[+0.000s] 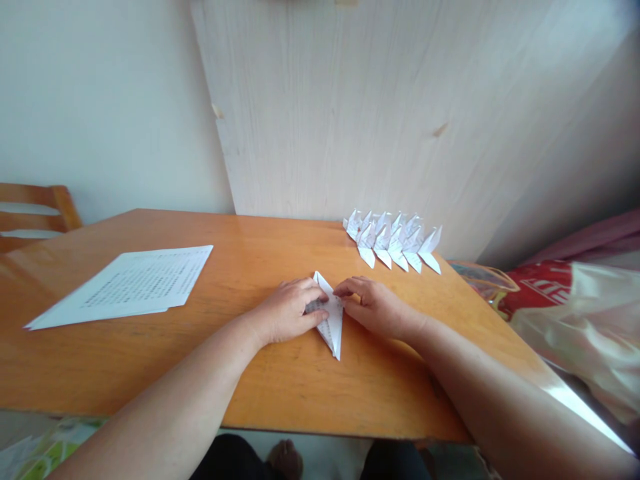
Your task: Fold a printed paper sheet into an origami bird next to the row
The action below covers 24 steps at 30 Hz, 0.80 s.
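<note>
A folded piece of printed white paper [333,323], pointed at both ends, lies on the orange wooden table [250,373] near its front edge. My left hand [287,310] rests on the paper's left side with fingers curled, pressing the fold. From the right, my right hand [373,307] pinches the paper's upper edge with thumb and fingers. Both hands touch the paper and almost meet over it.
Several finished folded paper pieces [395,241] stand in rows at the table's back right. A stack of printed sheets [133,285] lies at the left. A pale wooden board [380,113] leans behind. A wooden chair [35,210] is far left; plastic bags [570,313] are at the right.
</note>
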{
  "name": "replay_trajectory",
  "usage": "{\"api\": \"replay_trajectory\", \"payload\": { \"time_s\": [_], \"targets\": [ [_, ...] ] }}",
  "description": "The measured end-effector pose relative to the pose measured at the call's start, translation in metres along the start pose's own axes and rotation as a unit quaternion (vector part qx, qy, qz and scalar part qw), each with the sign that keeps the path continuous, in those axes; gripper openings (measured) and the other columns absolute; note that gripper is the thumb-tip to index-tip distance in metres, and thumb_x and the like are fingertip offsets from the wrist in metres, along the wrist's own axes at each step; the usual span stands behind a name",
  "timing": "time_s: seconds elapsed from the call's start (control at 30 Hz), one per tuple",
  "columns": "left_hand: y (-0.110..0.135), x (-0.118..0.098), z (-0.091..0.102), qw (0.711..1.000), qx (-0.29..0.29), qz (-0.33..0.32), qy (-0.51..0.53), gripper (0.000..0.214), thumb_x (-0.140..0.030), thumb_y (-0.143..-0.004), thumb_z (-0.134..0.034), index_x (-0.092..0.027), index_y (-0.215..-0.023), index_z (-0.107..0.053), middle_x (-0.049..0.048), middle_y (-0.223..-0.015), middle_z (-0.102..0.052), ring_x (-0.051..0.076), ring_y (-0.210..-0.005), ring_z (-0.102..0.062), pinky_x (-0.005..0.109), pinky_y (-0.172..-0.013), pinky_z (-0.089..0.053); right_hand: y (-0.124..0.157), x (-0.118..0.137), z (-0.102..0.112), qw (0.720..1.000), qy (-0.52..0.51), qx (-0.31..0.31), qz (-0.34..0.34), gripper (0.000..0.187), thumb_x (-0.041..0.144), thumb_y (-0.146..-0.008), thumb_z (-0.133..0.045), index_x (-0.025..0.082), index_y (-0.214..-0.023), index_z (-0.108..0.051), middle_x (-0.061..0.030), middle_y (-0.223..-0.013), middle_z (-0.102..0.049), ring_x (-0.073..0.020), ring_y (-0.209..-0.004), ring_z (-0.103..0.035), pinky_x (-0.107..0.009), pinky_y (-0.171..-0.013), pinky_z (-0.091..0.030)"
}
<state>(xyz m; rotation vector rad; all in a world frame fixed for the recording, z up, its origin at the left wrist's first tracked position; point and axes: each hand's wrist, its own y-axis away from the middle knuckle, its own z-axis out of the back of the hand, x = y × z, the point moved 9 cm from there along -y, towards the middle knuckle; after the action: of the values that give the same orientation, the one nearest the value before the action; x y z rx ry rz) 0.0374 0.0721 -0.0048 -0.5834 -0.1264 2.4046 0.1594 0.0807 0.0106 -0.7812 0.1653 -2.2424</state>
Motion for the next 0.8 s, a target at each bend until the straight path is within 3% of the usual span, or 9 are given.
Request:
{"api": "replay_trajectory", "payload": {
  "time_s": [0.1, 0.27, 0.5, 0.8],
  "targets": [
    [0.001, -0.001, 0.001, 1.0, 0.001, 0.009, 0.004, 0.032, -0.033, -0.087, -0.063, -0.027, -0.118, -0.063, 0.0037, -0.122, -0.065, 0.024, -0.115, -0.057, 0.036, -0.1, -0.042, 0.0, -0.001, -0.002, 1.0, 0.011, 0.02, -0.014, 0.031, 0.008, -0.082, -0.051, 0.019, -0.105, -0.069, -0.0053, -0.096, -0.072, -0.0181, -0.084, -0.063, -0.029, -0.078, -0.046],
    [0.003, 0.001, 0.002, 0.999, 0.0, 0.037, 0.036, 0.057, -0.033, -0.08, -0.071, -0.03, -0.134, -0.051, 0.0017, -0.128, -0.065, 0.025, -0.116, -0.059, 0.037, -0.101, -0.041, 0.003, -0.003, 0.0, 0.997, 0.051, 0.029, -0.04, 0.033, 0.013, -0.086, -0.051, 0.022, -0.111, -0.07, -0.0058, -0.097, -0.073, -0.0193, -0.084, -0.064, -0.029, -0.077, -0.045],
    [0.005, 0.006, 0.002, 0.997, -0.003, 0.055, 0.052, 0.083, -0.03, -0.076, -0.074, -0.031, -0.148, -0.033, 0.0039, -0.131, -0.064, 0.026, -0.12, -0.058, 0.039, -0.102, -0.042, 0.006, 0.026, -0.006, 0.99, 0.098, 0.054, 0.081, 0.023, 0.017, -0.092, -0.053, 0.022, -0.105, -0.072, -0.0078, -0.095, -0.069, -0.0213, -0.091, -0.06, -0.033, -0.083, -0.044],
    [0.003, 0.004, 0.001, 0.992, 0.002, 0.041, 0.12, 0.081, -0.034, -0.078, -0.075, -0.028, -0.148, -0.034, 0.0083, -0.133, -0.062, 0.024, -0.119, -0.06, 0.036, -0.097, -0.048, 0.008, 0.039, -0.022, 0.981, 0.112, 0.103, 0.117, 0.02, 0.023, -0.096, -0.052, 0.021, -0.094, -0.071, -0.0086, -0.097, -0.067, -0.0224, -0.097, -0.059, -0.036, -0.088, -0.044]
  ]
}}
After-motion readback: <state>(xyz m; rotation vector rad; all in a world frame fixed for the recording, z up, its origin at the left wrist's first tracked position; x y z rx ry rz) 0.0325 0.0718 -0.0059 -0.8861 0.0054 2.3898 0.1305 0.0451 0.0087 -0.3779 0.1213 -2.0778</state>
